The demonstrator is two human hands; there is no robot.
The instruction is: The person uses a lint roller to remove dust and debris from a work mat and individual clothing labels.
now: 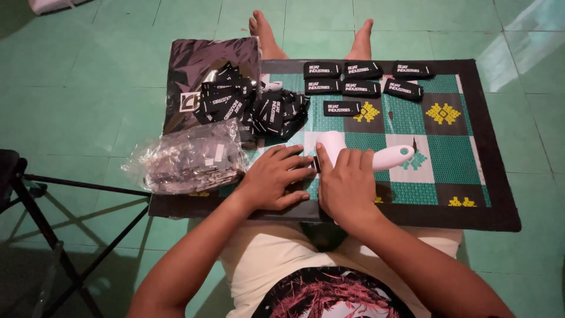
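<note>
Roller (376, 158) lies left-right under your right hand (347, 185), which grips it | handle points right | left hand (272, 178) flat, fingers spread, touching beside | labels (353, 82) beyond.

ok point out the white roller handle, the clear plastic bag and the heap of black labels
white roller handle (393, 156), head view, middle of the grip
clear plastic bag (191, 158), head view, its crinkled middle
heap of black labels (253, 106), head view, heap's centre

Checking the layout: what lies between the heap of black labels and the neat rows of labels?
Head view: only bare patterned mat between heap and rows.
</note>
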